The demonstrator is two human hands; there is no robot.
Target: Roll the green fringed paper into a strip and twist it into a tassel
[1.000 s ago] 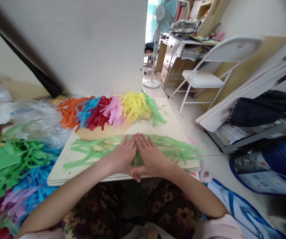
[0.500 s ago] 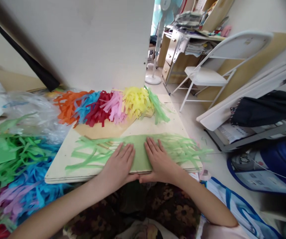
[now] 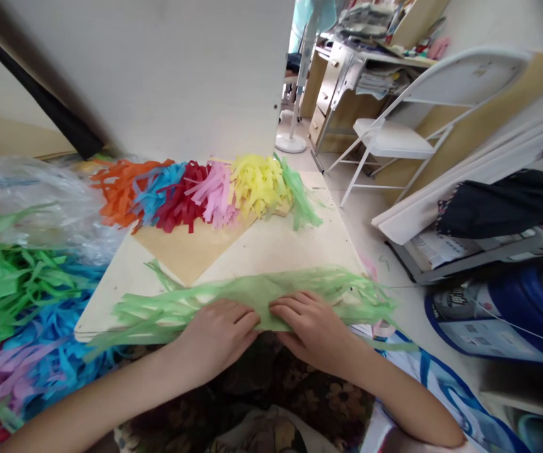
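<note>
My left hand [image 3: 224, 330] and right hand [image 3: 316, 327] meet the green paper's [image 3: 257, 290] near edge, equally close.
I see fingers half curled over it; the thumbs are partly hidden, so I can't tell whether either hand pinches it. The fringed paper lies lengthwise left to right along the near side of the bench [image 3: 309, 242], forward of both palms. Beyond sit a tan sheet [image 3: 186, 251] and colored fringes [image 3: 219, 192].

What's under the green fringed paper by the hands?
The pale board lies under the green paper, peeking between its strips. Anything beneath its solid middle is covered, so I can't tell.
</note>
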